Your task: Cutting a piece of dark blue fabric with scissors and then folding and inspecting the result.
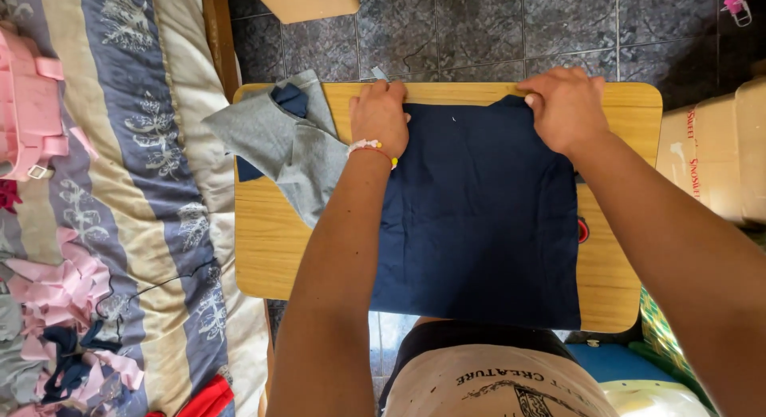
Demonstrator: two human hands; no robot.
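Note:
A navy blue garment (479, 217) lies flat on a small wooden table (263, 249), folded into a rough square. Its grey sleeve (279, 142) sticks out to the left over the table's corner. My left hand (379, 118) grips the garment's far edge near the sleeve, a beaded bracelet on its wrist. At the far right corner of the cloth, my right hand (565, 106) pinches the same edge. Both hands sit along the table's far side.
A bed with a striped, leaf-printed cover (136, 185) runs along the left, with a pink bag (28, 106) and a heap of pink and dark clothes (60, 329) on it. Cardboard boxes (718, 146) stand at the right. Dark floor tiles (479, 26) lie beyond the table.

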